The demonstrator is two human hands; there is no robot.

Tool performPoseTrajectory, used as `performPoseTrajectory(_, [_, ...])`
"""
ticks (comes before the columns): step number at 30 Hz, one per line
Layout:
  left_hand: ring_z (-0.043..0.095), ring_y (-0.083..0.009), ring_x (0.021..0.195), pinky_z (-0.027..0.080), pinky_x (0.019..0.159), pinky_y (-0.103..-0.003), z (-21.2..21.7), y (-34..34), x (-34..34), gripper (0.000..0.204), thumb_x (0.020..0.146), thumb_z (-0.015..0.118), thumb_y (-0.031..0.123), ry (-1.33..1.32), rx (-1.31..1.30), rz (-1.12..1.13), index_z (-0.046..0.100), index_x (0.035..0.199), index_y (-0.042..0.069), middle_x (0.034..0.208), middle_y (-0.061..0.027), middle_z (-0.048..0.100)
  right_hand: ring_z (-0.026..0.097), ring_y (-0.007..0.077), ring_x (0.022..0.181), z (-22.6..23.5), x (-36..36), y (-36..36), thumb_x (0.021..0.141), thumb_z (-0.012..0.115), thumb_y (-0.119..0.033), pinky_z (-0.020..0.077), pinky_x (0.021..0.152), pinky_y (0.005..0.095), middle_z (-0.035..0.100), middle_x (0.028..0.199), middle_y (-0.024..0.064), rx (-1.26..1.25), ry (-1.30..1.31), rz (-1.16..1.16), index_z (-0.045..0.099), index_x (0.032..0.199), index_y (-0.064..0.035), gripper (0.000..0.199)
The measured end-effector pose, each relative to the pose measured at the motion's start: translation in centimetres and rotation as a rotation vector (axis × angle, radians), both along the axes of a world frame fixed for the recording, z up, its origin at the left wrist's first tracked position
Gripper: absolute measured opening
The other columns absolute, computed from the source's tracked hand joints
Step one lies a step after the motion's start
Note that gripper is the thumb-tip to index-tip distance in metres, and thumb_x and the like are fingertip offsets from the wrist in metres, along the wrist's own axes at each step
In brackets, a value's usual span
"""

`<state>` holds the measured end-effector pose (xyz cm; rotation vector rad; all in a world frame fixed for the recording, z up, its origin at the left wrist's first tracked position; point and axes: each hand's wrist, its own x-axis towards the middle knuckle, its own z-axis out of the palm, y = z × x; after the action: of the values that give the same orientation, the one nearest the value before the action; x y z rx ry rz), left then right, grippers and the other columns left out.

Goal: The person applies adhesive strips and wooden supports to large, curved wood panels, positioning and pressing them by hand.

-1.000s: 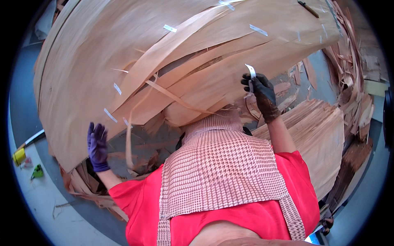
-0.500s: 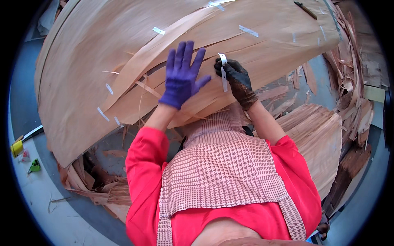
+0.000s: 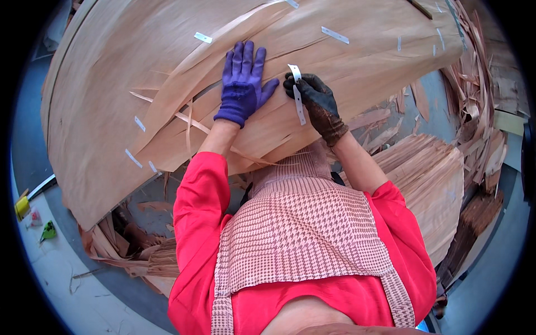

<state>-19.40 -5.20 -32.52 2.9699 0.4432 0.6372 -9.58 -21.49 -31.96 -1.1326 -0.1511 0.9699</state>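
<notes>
**Left hand (image 3: 242, 89) flat on a broad wood sheet (image 3: 111, 100), right hand (image 3: 316, 103) gripping a white strip (image 3: 298, 99)**

The thin, pale-brown wood sheet spreads across the upper view, split by long cracks near the person. Beside its lower right edge lies a layered wood stack (image 3: 427, 192), with torn wood scraps (image 3: 480, 120) heaped farther right. The left hand, in a purple glove, rests palm down on the sheet, fingers moderately spread. The right hand, in a dark, stained glove, pinches the white strip between thumb and fingers, just above the sheet. A narrow wood sliver (image 3: 192, 122) lies near the left wrist. Short white tape pieces (image 3: 335, 35) dot the sheet.
</notes>
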Motion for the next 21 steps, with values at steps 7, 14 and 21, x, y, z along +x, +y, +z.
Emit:
performPoseTrajectory(7, [0.035,-0.0379,0.130,0.027,0.107,-0.049,0.0,-0.1,0.1,0.067,0.078,0.063,0.042,0.012,-0.010,0.000,0.047,0.130,0.003,0.137,-0.0219,0.041,0.062,0.0172,0.092,0.4,0.5,0.7,0.091,0.056,-0.009,0.0514,0.084,0.0296,0.064,0.099,0.0098,0.016,-0.016,0.022,0.059,0.106,0.0047,0.021])
performPoseTrajectory(14, [0.037,-0.0345,0.129,0.026,0.107,-0.051,1.4,-1.6,-0.2,0.064,0.079,0.063,0.041,-0.002,-0.012,-0.046,0.048,0.132,0.009,0.139,-0.0170,0.041,0.062,0.0179,0.093,0.4,0.8,1.0,0.092,0.055,-0.010,0.0513,0.085,0.0305,0.064,0.100,0.0097,0.044,-0.009,0.020,0.059,0.107,0.0026,0.020])
performPoseTrajectory(21, [0.037,-0.0335,0.129,0.027,0.106,-0.051,-0.8,-0.6,-0.7,0.060,0.081,0.062,0.038,0.034,0.016,-0.037,0.048,0.132,0.011,0.139,-0.0152,0.041,0.063,0.0189,0.094,1.4,1.1,-0.7,0.092,0.055,-0.009,0.0523,0.085,0.0310,0.064,0.101,0.0101,0.008,-0.031,-0.066,0.059,0.108,0.0023,0.020])
